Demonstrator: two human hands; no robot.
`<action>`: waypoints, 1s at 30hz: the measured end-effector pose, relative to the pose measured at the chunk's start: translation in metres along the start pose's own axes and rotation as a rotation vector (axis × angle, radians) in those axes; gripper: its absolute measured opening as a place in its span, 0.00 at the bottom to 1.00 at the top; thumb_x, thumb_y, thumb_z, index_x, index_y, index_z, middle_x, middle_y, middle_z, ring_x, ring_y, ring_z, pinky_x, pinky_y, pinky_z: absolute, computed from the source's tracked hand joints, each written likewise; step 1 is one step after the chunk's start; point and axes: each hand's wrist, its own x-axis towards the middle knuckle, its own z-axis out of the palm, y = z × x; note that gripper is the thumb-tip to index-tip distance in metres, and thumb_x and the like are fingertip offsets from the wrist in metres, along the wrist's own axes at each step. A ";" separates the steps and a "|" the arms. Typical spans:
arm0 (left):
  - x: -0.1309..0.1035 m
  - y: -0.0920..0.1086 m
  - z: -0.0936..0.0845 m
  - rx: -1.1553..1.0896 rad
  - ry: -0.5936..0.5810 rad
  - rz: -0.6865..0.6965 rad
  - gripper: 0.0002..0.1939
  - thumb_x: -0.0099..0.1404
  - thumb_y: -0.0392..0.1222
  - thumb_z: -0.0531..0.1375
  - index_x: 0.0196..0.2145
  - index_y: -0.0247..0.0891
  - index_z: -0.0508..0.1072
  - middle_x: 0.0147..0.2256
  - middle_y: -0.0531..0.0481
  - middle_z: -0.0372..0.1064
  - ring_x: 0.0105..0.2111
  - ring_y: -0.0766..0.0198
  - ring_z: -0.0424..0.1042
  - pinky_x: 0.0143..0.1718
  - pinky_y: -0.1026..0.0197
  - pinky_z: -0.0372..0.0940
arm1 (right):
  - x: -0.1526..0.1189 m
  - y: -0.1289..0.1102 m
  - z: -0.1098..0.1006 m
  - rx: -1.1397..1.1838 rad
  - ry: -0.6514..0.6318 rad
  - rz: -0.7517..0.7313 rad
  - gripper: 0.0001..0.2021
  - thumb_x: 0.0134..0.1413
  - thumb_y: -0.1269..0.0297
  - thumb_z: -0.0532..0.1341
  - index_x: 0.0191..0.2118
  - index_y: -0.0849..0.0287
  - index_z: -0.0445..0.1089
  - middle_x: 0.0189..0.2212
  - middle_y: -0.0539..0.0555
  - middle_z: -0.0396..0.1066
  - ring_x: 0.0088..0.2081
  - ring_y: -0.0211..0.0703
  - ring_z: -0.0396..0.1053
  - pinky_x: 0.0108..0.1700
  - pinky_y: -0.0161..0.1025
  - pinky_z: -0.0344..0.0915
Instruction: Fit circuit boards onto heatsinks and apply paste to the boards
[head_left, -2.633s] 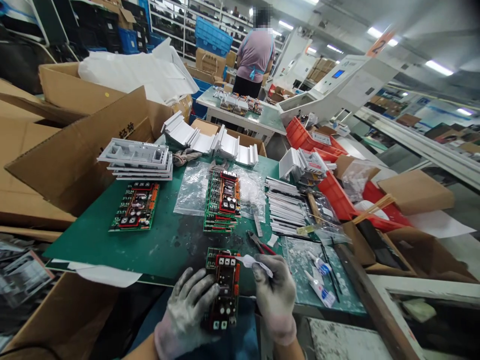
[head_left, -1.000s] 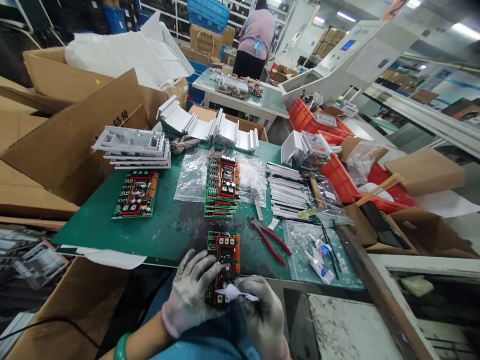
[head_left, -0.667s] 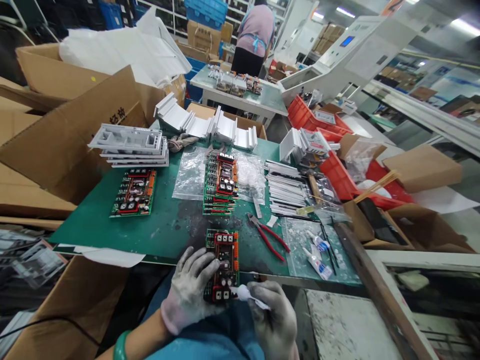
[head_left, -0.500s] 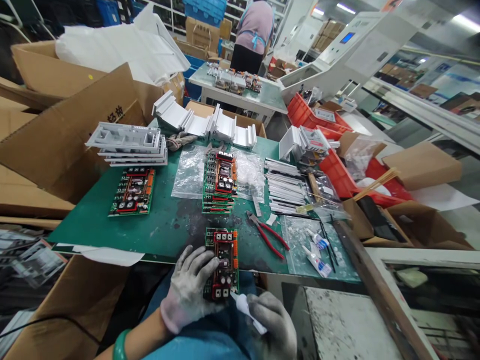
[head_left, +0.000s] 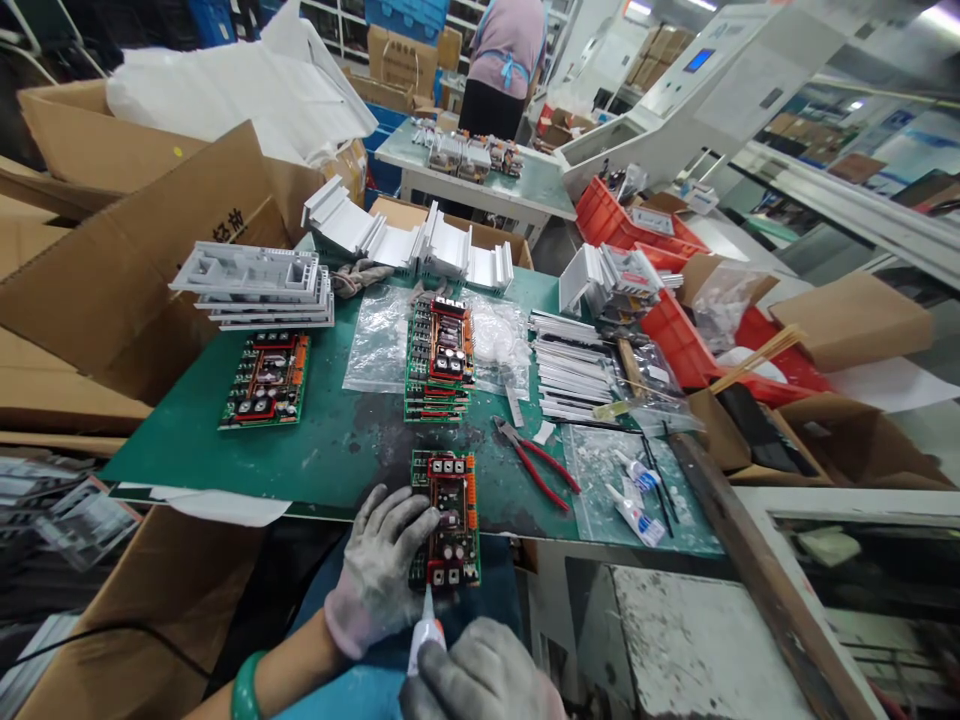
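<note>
My left hand (head_left: 386, 565), in a grey-white glove, grips the left side of a green circuit board (head_left: 452, 515) with red-framed parts and an orange connector strip. The board juts over the table's front edge. In my gloved right hand (head_left: 480, 675) is a white glue tube (head_left: 426, 640), its nozzle pointing up at the board's lower left corner, by the red frame. I cannot tell whether the tip touches the board. Beyond it lies a stack of similar boards (head_left: 439, 365) on a clear plastic bag. Red-handled cutting pliers (head_left: 534, 465) rest to the right.
Another stack of boards (head_left: 266, 380) sits at the left beside grey plastic housings (head_left: 255, 285). Metal strips (head_left: 570, 370) and two glue tubes (head_left: 636, 515) lie at the right. White heatsink profiles (head_left: 450, 250) line the back. A large cardboard box (head_left: 150, 220) borders the table's left side.
My right hand has moved left with the glue tube, from the board's lower right corner to its lower left. The tube now points more upright. My left hand still holds the board.
</note>
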 end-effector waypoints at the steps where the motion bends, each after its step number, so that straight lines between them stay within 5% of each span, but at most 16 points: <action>1: 0.001 0.001 0.000 -0.003 0.002 -0.004 0.25 0.59 0.51 0.61 0.53 0.41 0.67 0.47 0.44 0.73 0.51 0.50 0.70 0.63 0.44 0.52 | 0.008 -0.001 -0.001 0.009 -0.012 -0.035 0.06 0.58 0.69 0.61 0.41 0.57 0.71 0.16 0.47 0.66 0.16 0.38 0.61 0.16 0.37 0.58; 5: 0.003 0.002 -0.002 0.004 0.001 -0.005 0.18 0.63 0.40 0.57 0.51 0.40 0.68 0.46 0.45 0.73 0.52 0.54 0.69 0.64 0.47 0.51 | 0.029 0.002 -0.007 -0.063 -0.049 -0.205 0.05 0.56 0.74 0.61 0.35 0.58 0.73 0.19 0.50 0.70 0.19 0.37 0.64 0.19 0.35 0.61; 11: 0.000 -0.001 -0.001 -0.006 -0.013 0.020 0.27 0.62 0.59 0.59 0.53 0.40 0.67 0.47 0.43 0.73 0.52 0.50 0.69 0.64 0.44 0.51 | 0.014 0.015 -0.026 -0.049 0.009 -0.164 0.06 0.61 0.72 0.59 0.35 0.56 0.72 0.21 0.50 0.72 0.19 0.37 0.65 0.20 0.36 0.62; 16: -0.002 -0.007 -0.002 -0.001 -0.025 0.113 0.37 0.57 0.69 0.60 0.55 0.41 0.66 0.49 0.41 0.73 0.54 0.47 0.68 0.61 0.42 0.56 | -0.022 0.058 -0.026 0.136 0.393 0.366 0.06 0.61 0.59 0.61 0.41 0.52 0.73 0.29 0.53 0.75 0.28 0.45 0.73 0.27 0.40 0.69; 19: 0.000 -0.008 -0.004 -0.045 -0.055 0.246 0.29 0.61 0.58 0.64 0.53 0.41 0.65 0.50 0.42 0.73 0.58 0.48 0.64 0.58 0.45 0.62 | -0.019 0.085 -0.015 0.101 0.518 0.816 0.11 0.58 0.55 0.63 0.41 0.56 0.74 0.34 0.56 0.78 0.34 0.47 0.75 0.34 0.41 0.70; 21: 0.001 -0.009 -0.006 -0.047 -0.096 0.304 0.24 0.62 0.49 0.65 0.53 0.42 0.65 0.50 0.44 0.73 0.59 0.50 0.64 0.58 0.47 0.63 | -0.005 0.097 -0.006 0.137 0.536 0.982 0.15 0.56 0.52 0.63 0.41 0.59 0.75 0.35 0.57 0.78 0.36 0.48 0.74 0.38 0.42 0.69; 30: 0.000 -0.017 -0.001 -0.054 -0.147 0.337 0.13 0.68 0.47 0.59 0.48 0.40 0.70 0.51 0.46 0.74 0.56 0.54 0.68 0.59 0.50 0.62 | 0.034 0.113 0.009 0.178 0.414 1.001 0.18 0.55 0.48 0.59 0.38 0.59 0.74 0.33 0.57 0.78 0.34 0.48 0.73 0.37 0.42 0.67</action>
